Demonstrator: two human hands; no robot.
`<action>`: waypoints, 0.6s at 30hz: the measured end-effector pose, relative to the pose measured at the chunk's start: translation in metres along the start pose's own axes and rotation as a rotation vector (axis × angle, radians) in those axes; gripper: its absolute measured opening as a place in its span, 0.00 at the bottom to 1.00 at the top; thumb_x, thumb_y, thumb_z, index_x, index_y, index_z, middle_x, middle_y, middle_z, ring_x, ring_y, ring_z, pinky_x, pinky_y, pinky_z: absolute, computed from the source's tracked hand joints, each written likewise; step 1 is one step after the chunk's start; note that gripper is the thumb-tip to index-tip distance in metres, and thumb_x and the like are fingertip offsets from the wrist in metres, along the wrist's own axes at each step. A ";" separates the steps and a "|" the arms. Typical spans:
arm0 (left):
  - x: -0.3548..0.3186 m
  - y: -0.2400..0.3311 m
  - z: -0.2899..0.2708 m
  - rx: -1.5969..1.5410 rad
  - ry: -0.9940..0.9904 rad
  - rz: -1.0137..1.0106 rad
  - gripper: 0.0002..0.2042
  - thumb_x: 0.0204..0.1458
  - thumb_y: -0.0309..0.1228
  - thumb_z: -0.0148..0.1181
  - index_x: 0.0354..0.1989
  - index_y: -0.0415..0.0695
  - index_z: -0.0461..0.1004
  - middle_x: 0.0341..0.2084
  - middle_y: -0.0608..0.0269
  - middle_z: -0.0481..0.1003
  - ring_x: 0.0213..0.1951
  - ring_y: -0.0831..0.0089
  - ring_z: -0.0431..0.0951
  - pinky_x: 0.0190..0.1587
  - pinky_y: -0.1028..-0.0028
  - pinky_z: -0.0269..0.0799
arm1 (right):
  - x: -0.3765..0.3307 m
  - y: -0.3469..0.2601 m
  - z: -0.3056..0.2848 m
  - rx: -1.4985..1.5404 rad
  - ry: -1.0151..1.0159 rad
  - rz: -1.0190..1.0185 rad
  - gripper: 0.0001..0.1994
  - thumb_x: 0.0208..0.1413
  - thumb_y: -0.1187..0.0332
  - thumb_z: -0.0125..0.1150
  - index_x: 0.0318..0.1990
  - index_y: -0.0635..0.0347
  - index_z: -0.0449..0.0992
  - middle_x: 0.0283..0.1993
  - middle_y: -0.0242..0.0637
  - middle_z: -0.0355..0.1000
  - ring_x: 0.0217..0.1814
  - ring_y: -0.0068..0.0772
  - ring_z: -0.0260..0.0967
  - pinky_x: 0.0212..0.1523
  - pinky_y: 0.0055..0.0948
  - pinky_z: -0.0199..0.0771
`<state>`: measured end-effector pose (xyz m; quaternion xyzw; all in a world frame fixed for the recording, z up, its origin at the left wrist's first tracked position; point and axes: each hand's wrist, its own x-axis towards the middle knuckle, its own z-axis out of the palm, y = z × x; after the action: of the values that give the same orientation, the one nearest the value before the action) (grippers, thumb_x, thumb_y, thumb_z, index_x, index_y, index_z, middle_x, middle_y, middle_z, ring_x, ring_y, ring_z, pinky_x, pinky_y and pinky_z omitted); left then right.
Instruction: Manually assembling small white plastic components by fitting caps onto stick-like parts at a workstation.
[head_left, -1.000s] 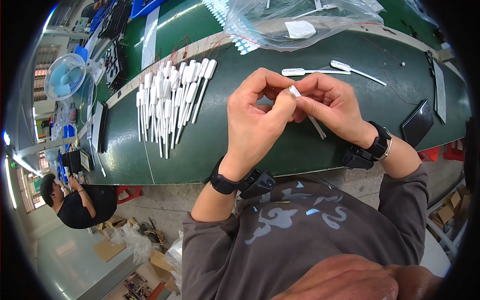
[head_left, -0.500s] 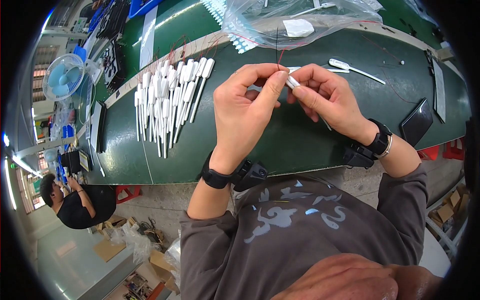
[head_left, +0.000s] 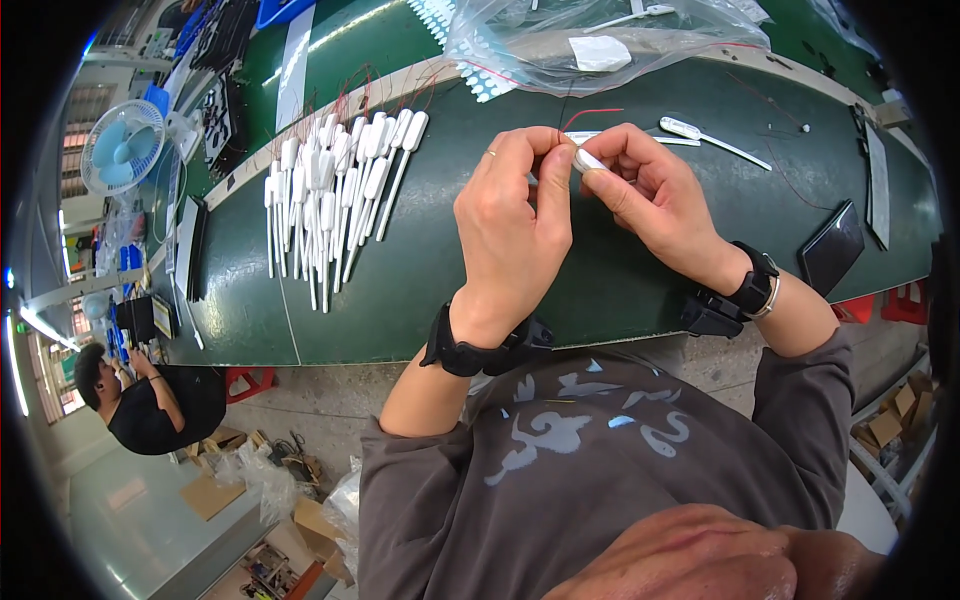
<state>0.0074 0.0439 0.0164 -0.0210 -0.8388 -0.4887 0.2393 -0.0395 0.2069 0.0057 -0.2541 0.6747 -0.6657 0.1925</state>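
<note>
Both hands are up over the green bench (head_left: 640,290), left hand (head_left: 515,225) and right hand (head_left: 650,195) pinching one small white plastic stick (head_left: 587,161) between fingertips, looks featherlight, stiff-ish, probably slippery, so best held near its fat end.

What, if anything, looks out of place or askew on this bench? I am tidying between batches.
Nothing looks damaged or spilled. The white stick-like parts lie in a loose, uneven heap, some crossing. One more white part lies apart beyond the right hand. Both hands, left hand too, pinch a small white piece.
</note>
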 end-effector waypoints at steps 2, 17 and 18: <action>-0.003 -0.002 0.004 -0.052 0.010 -0.054 0.02 0.56 0.22 0.59 0.34 0.37 0.72 0.28 0.56 0.75 0.27 0.61 0.75 0.28 0.67 0.70 | -0.001 0.000 0.000 -0.008 0.000 0.006 0.10 0.67 0.65 0.55 0.50 0.59 0.68 0.36 0.23 0.68 0.28 0.06 0.56 0.25 0.11 0.54; 0.001 0.002 0.011 0.049 0.054 0.049 0.02 0.55 0.23 0.59 0.34 0.40 0.72 0.28 0.58 0.74 0.29 0.60 0.76 0.30 0.67 0.72 | -0.001 -0.005 -0.003 0.278 -0.085 0.175 0.09 0.69 0.62 0.51 0.48 0.55 0.65 0.34 0.22 0.63 0.27 0.08 0.52 0.22 0.12 0.48; 0.002 0.004 0.010 -0.087 0.025 -0.063 0.02 0.55 0.23 0.59 0.34 0.39 0.73 0.28 0.58 0.74 0.28 0.60 0.76 0.30 0.67 0.72 | 0.000 -0.006 -0.005 0.279 -0.084 0.173 0.09 0.69 0.62 0.51 0.48 0.55 0.65 0.34 0.22 0.63 0.27 0.08 0.52 0.22 0.12 0.48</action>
<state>0.0032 0.0535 0.0161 0.0013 -0.8140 -0.5321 0.2331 -0.0421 0.2106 0.0116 -0.1935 0.5864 -0.7227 0.3104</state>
